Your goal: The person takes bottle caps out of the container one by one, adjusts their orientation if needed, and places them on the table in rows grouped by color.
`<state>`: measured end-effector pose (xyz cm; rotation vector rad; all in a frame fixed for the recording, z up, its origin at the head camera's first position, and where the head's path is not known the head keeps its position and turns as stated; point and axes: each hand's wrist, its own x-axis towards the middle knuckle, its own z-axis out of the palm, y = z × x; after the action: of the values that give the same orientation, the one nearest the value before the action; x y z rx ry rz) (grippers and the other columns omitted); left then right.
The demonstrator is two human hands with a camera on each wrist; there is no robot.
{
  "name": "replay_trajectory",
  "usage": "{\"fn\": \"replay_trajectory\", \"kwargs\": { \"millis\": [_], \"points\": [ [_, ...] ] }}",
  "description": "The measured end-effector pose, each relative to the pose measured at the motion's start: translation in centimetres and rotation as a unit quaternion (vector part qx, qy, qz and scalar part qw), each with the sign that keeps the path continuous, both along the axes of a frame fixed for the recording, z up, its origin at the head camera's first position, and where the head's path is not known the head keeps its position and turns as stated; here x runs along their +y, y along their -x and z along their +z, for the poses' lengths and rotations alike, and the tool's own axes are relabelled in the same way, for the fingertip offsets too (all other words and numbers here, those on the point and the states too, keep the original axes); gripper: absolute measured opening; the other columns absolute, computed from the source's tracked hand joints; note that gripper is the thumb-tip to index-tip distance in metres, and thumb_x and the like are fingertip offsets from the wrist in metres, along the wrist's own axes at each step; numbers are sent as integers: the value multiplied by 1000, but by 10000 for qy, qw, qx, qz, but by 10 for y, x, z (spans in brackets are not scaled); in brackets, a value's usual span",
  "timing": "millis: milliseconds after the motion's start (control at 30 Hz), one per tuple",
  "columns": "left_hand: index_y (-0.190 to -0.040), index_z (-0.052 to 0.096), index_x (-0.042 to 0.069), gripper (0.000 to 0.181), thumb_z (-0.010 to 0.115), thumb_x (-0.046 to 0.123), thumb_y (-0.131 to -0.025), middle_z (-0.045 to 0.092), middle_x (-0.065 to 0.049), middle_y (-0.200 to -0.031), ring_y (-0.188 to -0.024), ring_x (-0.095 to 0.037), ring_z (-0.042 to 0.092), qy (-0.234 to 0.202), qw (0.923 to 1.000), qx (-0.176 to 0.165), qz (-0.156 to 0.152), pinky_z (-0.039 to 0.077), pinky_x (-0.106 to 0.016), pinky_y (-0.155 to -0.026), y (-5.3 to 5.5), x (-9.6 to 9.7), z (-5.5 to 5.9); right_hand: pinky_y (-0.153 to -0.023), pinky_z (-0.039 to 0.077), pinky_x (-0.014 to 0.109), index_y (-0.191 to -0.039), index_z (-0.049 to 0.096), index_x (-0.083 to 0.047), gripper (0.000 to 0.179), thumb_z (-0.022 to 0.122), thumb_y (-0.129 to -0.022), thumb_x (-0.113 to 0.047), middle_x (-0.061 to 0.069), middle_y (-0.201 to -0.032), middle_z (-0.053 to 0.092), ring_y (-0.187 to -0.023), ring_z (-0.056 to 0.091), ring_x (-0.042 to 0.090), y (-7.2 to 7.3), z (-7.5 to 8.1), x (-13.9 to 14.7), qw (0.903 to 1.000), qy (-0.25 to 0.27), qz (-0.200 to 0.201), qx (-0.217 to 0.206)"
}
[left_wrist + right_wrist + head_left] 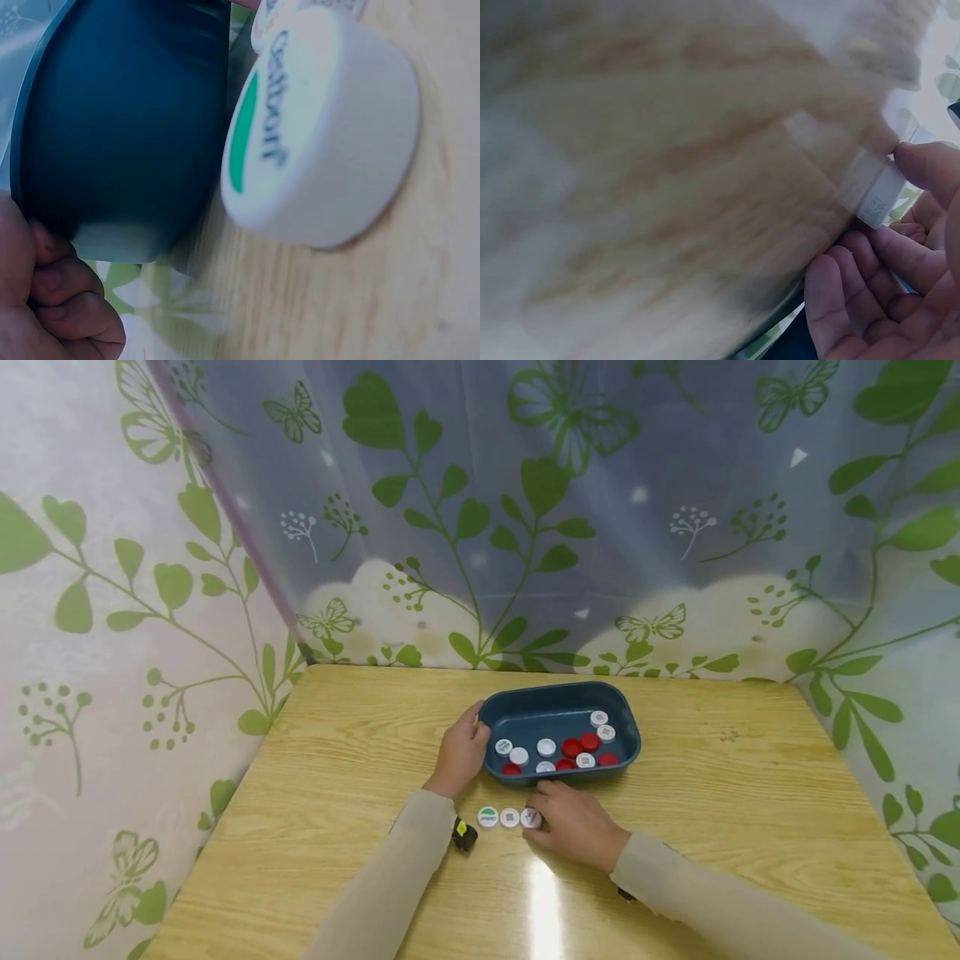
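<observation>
My left hand (pixel 459 756) grips the left end of a dark blue oblong basin (pixel 555 700), its fingers curled at the wall in the left wrist view. Inside the basin lie several white and red bottle caps. In front of it, three white caps form a row on the table. The leftmost, a cap with a green patch and dark lettering (pixel 487 817), looms large in the left wrist view. Beside it sits a cap with a square print (pixel 510 817). At the row's right end, my right hand (pixel 577 827) pinches a white cap (pixel 881 193) between thumb and finger.
A pale wooden table (pixel 360 735) carries everything. Behind it and along the sides hangs a curtain (pixel 480 510) printed with leaves and butterflies. A black wrist device (pixel 464 834) sits on the left sleeve, close to the row of caps.
</observation>
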<state>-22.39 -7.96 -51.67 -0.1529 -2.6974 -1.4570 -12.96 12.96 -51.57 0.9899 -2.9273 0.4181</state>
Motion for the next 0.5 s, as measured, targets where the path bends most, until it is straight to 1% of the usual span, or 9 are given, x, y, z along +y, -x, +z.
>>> {"fn": "replay_trajectory", "kwargs": {
  "millis": [67, 167, 267, 367, 433, 500],
  "points": [
    [-154, 48, 6, 51, 47, 15, -104, 40, 4, -65, -60, -13, 42, 0, 10000, 31, -46, 42, -32, -67, 1, 0, 0, -67, 51, 30, -100, 76, -14, 28, 83, -87, -38, -6, -91, 57, -79, 51, 11, 0, -1, 0, 10000, 3, -15, -51],
    [-153, 48, 4, 51, 47, 14, -104, 39, 4, -64, -58, -13, 41, -3, 9999, 63, -95, 40, -32, -63, 2, 2, 1, -68, 51, 30, -102, 76, -14, 29, 82, -88, -39, -6, -91, 57, -80, 51, 11, 0, 0, 1, 9998, -17, -56, -183],
    [-153, 48, 4, 50, 47, 13, -104, 38, 4, -63, -56, -13, 39, 1, 9999, 67, -123, 38, -33, -61, 4, 3, 3, -70, 52, 32, -106, 75, -12, 33, 83, -87, -37, -5, -93, 56, -82, 51, 12, -2, 4, 1, 9996, -166, -64, -224],
    [-154, 47, 4, 50, 47, 14, -105, 38, 3, -63, -56, -13, 40, -4, 9998, 58, -168, 39, -33, -61, 3, 4, 4, -75, 55, 34, -117, 71, -9, 41, 82, -88, -34, -1, -100, 59, -87, 54, 15, -10, 16, -1, 9994, -347, 56, -29],
    [-154, 47, 4, 50, 47, 14, -105, 39, 3, -64, -56, -13, 40, 24, 9998, 29, -187, 39, -32, -61, 3, 3, 4, -80, 57, 36, -126, 67, -6, 47, 80, -89, -31, 2, -108, 62, -94, 58, 18, -16, 30, -3, 9990, -347, 201, 174],
    [-154, 47, 5, 50, 48, 13, -105, 39, 3, -63, -56, -13, 41, 63, 9998, -4, -192, 39, -30, -59, 1, 3, 4, -79, 57, 35, -130, 65, -6, 48, 78, -91, -30, 3, -109, 64, -94, 59, 18, -16, 47, -4, 9988, -167, 285, 360]
  ]
}}
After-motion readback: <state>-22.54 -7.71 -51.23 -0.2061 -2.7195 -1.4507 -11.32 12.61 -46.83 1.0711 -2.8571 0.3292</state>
